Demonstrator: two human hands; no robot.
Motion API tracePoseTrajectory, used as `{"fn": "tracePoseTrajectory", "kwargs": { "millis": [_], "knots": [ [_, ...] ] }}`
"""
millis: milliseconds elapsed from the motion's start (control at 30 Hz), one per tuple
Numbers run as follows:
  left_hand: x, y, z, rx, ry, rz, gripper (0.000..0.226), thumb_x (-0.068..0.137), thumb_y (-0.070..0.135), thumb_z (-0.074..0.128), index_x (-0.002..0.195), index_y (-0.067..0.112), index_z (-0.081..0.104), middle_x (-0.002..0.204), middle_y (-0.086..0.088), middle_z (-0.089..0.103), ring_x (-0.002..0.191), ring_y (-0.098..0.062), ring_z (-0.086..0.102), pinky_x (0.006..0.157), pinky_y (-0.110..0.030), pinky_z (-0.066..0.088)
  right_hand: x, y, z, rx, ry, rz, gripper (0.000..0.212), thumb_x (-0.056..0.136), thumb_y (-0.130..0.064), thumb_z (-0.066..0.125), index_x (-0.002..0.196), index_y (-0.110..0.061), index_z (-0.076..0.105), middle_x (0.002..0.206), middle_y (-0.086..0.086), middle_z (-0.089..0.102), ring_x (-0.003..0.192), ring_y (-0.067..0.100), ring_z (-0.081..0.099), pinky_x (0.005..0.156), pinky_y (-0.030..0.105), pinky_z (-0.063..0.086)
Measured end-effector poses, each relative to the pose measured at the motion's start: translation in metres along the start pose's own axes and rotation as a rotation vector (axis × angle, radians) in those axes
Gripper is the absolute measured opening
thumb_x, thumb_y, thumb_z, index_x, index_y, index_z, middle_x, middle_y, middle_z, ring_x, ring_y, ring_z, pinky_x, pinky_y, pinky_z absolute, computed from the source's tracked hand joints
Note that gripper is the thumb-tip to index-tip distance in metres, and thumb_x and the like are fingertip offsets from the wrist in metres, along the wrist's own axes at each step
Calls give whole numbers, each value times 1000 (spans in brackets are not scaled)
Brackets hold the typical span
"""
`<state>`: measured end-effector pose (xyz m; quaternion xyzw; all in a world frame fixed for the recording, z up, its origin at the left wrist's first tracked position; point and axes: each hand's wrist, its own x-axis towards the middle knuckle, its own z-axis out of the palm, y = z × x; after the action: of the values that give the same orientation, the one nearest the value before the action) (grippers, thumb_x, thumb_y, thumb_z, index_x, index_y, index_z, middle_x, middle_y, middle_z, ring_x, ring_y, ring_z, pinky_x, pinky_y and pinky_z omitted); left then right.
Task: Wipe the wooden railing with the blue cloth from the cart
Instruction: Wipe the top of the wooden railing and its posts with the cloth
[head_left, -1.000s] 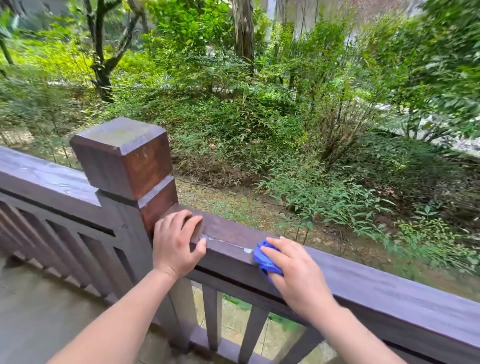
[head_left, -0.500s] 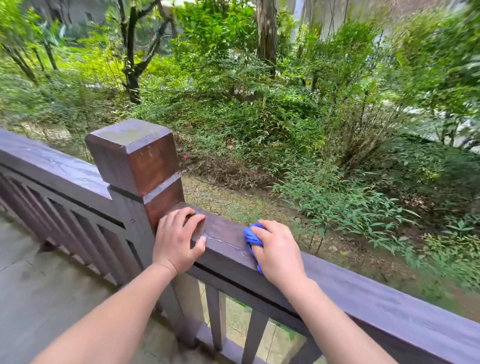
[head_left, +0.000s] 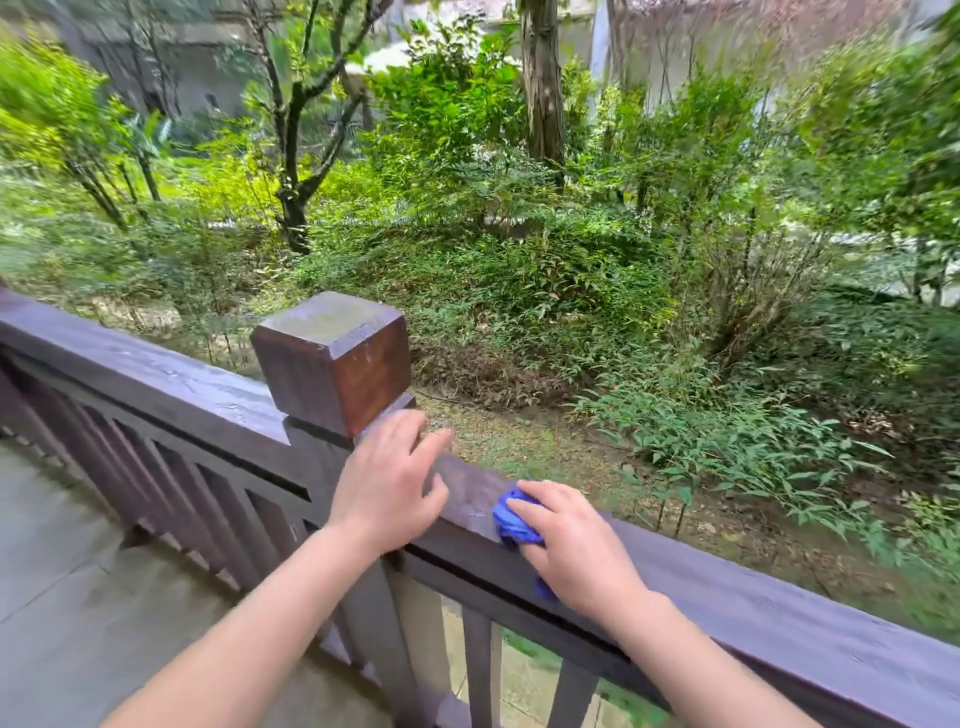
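Observation:
A dark wooden railing (head_left: 769, 608) runs from the left edge down to the lower right. My right hand (head_left: 576, 551) presses a bunched blue cloth (head_left: 511, 519) onto the rail's top, just right of the square post. Most of the cloth is hidden under my fingers; a bit pokes out below the palm. My left hand (head_left: 387, 483) rests flat on the rail beside the post, fingers loosely apart, holding nothing. The two hands are a short gap apart.
A square post (head_left: 332, 358) with a block cap rises from the railing left of my hands. Vertical balusters fill the space under the rail. A paved floor (head_left: 78, 597) lies on my side; shrubs and trees grow beyond.
My right hand slid the cloth left along the rail toward the post, then back a little to the right. My left hand lifted its fingers slightly. The view swung left.

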<state>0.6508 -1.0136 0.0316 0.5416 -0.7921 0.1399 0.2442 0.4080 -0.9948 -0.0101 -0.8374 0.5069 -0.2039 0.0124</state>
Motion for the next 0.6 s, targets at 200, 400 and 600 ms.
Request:
{"fn": "tracePoseTrajectory", "kwargs": {
  "millis": [200,400,600],
  "knots": [
    [46,-31,-64,370,354,70,42,75,24,61,115,11,65,127,-22,58,132,-41,43,123,-54,23,16,-34,14,6,28,98,34,82,-25,57,116,-23,61,133,0,52,121,28,44,103,34,37],
    [69,-59,-77,384,164,-105,50,83,29,65,128,7,62,137,-28,56,127,-45,54,107,-56,45,34,-15,9,42,15,114,35,87,-30,52,122,-28,58,139,-3,49,125,23,41,104,29,34],
    [69,-62,-68,317,245,-101,42,80,27,62,117,11,70,117,-14,72,108,-37,68,96,-50,53,23,-51,26,43,13,-60,31,79,-28,56,110,-30,59,128,-5,55,116,28,50,94,35,47]
  ]
}}
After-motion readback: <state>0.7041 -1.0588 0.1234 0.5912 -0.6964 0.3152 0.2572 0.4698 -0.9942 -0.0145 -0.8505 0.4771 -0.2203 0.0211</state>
